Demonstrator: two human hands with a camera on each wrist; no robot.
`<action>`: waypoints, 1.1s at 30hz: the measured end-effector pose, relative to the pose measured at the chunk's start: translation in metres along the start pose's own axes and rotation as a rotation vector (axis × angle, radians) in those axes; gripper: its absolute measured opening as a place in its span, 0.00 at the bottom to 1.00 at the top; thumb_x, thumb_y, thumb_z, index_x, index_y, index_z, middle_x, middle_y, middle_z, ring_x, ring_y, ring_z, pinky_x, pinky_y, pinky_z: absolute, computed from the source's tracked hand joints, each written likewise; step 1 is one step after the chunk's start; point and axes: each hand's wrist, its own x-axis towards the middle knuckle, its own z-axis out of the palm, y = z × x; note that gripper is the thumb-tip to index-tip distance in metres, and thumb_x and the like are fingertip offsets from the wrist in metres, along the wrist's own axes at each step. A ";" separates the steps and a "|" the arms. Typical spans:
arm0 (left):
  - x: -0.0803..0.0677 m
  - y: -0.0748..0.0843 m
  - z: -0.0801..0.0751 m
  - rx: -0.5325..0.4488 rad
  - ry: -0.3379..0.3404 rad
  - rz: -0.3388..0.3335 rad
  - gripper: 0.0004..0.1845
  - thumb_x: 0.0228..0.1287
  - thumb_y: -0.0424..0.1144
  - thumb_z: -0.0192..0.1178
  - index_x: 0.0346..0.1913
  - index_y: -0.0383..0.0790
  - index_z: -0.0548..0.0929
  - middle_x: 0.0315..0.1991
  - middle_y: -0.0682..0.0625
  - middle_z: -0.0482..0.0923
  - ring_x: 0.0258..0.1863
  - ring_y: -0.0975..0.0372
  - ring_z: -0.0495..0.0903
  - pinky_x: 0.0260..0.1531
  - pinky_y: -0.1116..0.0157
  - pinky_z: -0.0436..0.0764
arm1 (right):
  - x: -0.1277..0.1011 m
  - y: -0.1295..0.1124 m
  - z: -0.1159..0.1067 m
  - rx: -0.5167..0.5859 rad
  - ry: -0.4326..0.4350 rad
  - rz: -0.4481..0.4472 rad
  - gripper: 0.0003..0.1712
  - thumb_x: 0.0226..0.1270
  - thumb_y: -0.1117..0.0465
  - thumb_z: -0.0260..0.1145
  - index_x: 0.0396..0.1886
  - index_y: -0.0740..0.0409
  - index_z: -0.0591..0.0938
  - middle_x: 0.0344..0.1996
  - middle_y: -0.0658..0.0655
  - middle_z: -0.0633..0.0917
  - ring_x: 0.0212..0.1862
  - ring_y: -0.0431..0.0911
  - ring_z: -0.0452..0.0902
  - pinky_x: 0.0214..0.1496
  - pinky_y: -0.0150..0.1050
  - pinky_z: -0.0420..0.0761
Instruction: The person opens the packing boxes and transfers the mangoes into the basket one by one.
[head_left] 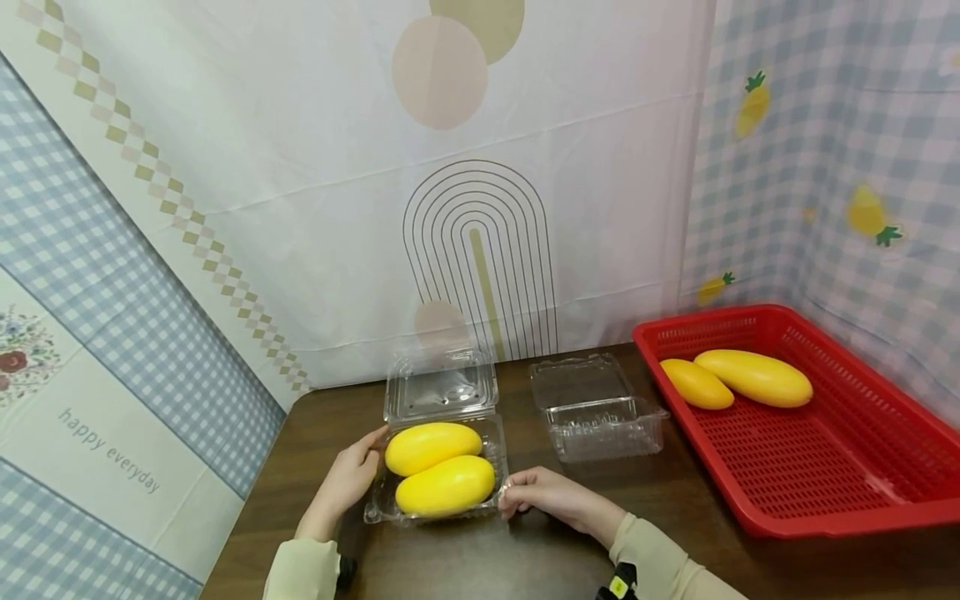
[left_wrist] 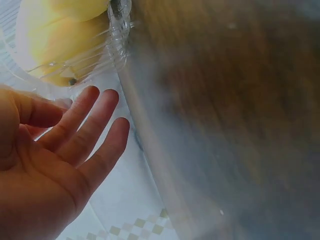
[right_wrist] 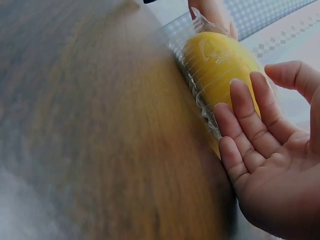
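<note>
I see the clear clamshell box sitting between both hands, two yellow mangoes inside, long axes running hand to hand. Left hand and right hand flat-fingered against its ends, gripping nothing. Lid stands up on the far side.

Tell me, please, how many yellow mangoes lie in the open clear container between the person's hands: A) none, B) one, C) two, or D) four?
C: the head view shows two yellow mangoes side by side in the open clear container, with the left hand and right hand at its sides; two more mangoes lie apart in the red basket.
</note>
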 end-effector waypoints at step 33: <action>-0.024 0.012 0.008 0.163 0.042 0.085 0.25 0.76 0.33 0.54 0.72 0.28 0.68 0.15 0.57 0.62 0.11 0.69 0.55 0.15 0.69 0.62 | -0.015 -0.029 -0.013 -0.305 -0.052 0.032 0.17 0.67 0.50 0.68 0.30 0.61 0.88 0.28 0.56 0.86 0.31 0.45 0.78 0.35 0.39 0.77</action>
